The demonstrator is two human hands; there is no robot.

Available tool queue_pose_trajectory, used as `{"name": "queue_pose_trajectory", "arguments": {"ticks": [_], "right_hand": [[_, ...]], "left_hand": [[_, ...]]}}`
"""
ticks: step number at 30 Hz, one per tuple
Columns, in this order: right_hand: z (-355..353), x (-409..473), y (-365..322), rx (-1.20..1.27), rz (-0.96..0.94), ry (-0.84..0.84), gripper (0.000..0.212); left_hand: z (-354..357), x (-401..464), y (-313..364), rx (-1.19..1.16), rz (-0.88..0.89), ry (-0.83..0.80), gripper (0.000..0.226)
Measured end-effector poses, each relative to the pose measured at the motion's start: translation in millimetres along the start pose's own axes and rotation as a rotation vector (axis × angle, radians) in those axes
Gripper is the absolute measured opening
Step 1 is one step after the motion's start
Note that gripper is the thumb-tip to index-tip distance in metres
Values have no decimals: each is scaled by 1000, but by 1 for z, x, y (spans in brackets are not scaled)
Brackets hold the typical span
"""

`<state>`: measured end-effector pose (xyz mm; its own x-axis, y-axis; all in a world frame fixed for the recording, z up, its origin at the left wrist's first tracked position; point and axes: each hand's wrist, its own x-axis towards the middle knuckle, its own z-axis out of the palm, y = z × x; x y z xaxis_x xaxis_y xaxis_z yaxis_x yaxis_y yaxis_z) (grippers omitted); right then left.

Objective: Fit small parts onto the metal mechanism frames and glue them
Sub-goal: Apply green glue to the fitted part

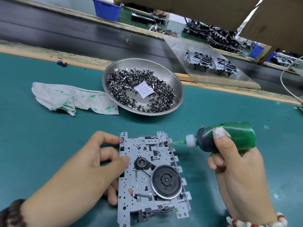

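Left hand [91,163] hides the frame's [147,176] left edge.

Grey mech frame [147,174] flat; green glue bottle [229,139] tilted.

A teal work surface [49,145] was bordered at its far edge by a wooden strip [213,86]. Beyond it a dark conveyor belt [65,35] was seen. Brown cardboard panels [205,9] were hung overhead, and blue bins [106,9] were placed behind.
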<state>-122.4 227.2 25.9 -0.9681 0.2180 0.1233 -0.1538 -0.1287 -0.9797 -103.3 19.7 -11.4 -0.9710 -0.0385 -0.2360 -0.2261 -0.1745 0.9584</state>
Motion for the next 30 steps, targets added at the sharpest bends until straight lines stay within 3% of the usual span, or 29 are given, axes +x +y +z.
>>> {"name": "queue_pose_trajectory", "arguments": {"ticks": [30], "right_hand": [[0, -1, -2, 2, -14, 3, 41]], "left_hand": [[1, 0, -1, 0, 8, 9, 20]]}}
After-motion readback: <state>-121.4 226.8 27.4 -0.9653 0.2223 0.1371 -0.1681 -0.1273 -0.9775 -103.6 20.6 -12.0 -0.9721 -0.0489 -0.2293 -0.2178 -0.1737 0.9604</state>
